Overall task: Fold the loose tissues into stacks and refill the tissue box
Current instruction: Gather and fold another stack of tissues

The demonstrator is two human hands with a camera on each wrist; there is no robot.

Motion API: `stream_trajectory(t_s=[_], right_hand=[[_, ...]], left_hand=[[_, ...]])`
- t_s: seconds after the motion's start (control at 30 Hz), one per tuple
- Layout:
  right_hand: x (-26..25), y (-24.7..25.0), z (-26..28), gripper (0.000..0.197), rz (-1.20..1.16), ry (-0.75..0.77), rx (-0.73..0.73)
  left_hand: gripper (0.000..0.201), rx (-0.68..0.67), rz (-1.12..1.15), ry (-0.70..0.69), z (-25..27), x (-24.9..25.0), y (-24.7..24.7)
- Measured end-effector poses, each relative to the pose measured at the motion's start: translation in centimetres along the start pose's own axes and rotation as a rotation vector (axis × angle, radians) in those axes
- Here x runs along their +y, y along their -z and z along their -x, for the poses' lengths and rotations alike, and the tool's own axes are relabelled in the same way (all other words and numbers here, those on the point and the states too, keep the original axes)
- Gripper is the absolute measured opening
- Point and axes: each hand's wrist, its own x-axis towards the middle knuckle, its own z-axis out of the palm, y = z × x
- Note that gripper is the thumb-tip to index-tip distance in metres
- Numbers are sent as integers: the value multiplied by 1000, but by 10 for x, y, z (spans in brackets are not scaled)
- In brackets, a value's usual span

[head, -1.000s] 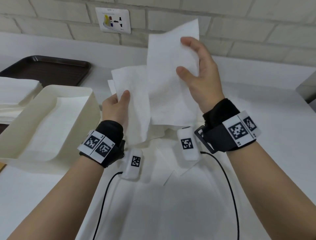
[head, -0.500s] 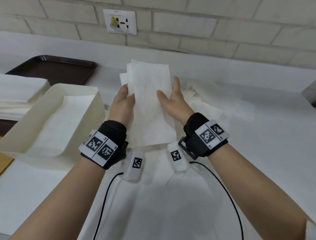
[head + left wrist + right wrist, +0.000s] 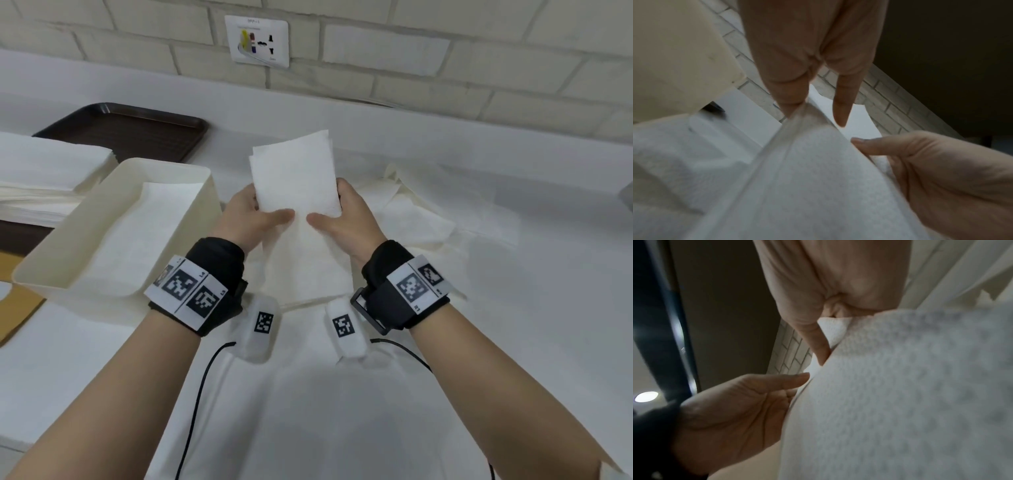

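A folded white tissue (image 3: 298,192) stands upright in the air between both my hands, above the white table. My left hand (image 3: 251,219) grips its left edge, thumb on the near face and fingers behind. My right hand (image 3: 342,219) grips the right edge the same way. The left wrist view shows the tissue (image 3: 807,178) pinched at its fold, and the right wrist view shows the tissue (image 3: 900,394) with my thumb along its edge. The cream tissue box (image 3: 44,270) lies open at my left, with a flat tissue on its floor.
A stack of white tissues (image 3: 41,178) sits at the far left, beside a dark brown tray (image 3: 137,133). Loose crumpled tissues (image 3: 428,212) lie on the table to the right. More tissue sheets spread under my wrists. A brick wall with a socket (image 3: 258,41) stands behind.
The open sheet has been folded in half: my right hand brought its side over to the left, then both hands lowered and took the narrow folded tissue by its edges.
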Motion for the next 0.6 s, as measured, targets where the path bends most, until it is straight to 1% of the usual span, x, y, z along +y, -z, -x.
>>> stream_trajectory(t_s=[0.03, 0.07, 0.1, 0.13, 0.2, 0.23, 0.3, 0.37, 0.43, 0.5, 0.6], right_hand=[[-1, -3, -1, 32, 36, 22, 35], [-3, -5, -3, 33, 61, 31, 57], [-6, -7, -4, 35, 77, 28, 66], [-8, -8, -6, 37, 84, 21, 55], [-13, -11, -8, 41, 112, 21, 4], [-16, -12, -9, 41, 133, 43, -10], [-21, -18, -10, 32, 136, 134, 31], [-26, -24, -10, 21, 74, 236, 109], [-27, -32, -10, 21, 5, 290, 118], [-21, -39, -11, 24, -37, 248, 67], [-6, -46, -12, 24, -44, 94, -19]], left_hand=[[51, -51, -25, 32, 1, 1, 0], [53, -72, -71, 49, 3, 3, 0], [54, -65, -122, 37, 5, 6, 0], [51, -16, -174, 13, 6, 8, -1], [40, 117, -262, -86, 6, 12, -1], [38, 169, -286, -139, 7, 15, -1], [36, 225, -211, -228, 10, 20, -1], [36, 235, -42, -310, 12, 25, -3], [43, 234, 23, -347, 11, 25, -2], [49, 232, -13, -332, 11, 21, -2], [51, 230, -66, -238, 11, 10, -2]])
